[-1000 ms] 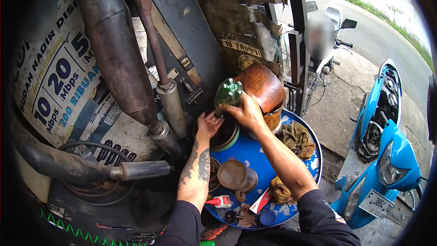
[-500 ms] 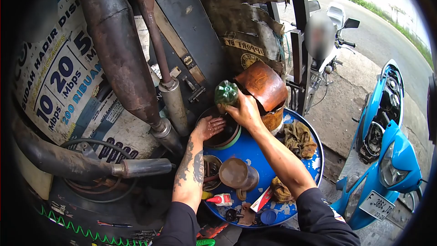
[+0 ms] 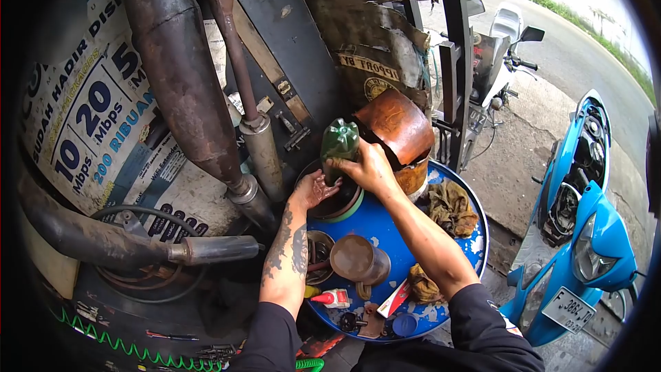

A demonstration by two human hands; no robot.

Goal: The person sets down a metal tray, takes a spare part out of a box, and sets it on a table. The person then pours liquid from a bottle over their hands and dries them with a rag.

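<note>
A green plastic bottle [image 3: 340,139], its base facing up, is gripped in my right hand [image 3: 372,169] above a dark round bowl [image 3: 337,218]. Beside the bottle's lower part, over the same bowl, my left hand [image 3: 314,190] is open with its wet-looking palm up and fingers spread. The bottle's mouth is hidden. The bowl stands on a blue drum top [image 3: 392,226]. Nearer to me are a brown mug [image 3: 360,262] and a small tin [image 3: 318,241] with metal parts in it.
Rusty metal container [image 3: 394,127] and dirty cloth [image 3: 451,209] are at the drum's right. Red-and-white bottle [image 3: 332,297], small box [image 3: 394,299] and blue cap [image 3: 405,324] lie near its front edge. Exhaust pipes [image 3: 172,76] stand left; a blue scooter [image 3: 575,255] is at right.
The bottle now stands more upright, showing more of its side. My left hand has moved slightly up and closer to it, its fingers less flat.
</note>
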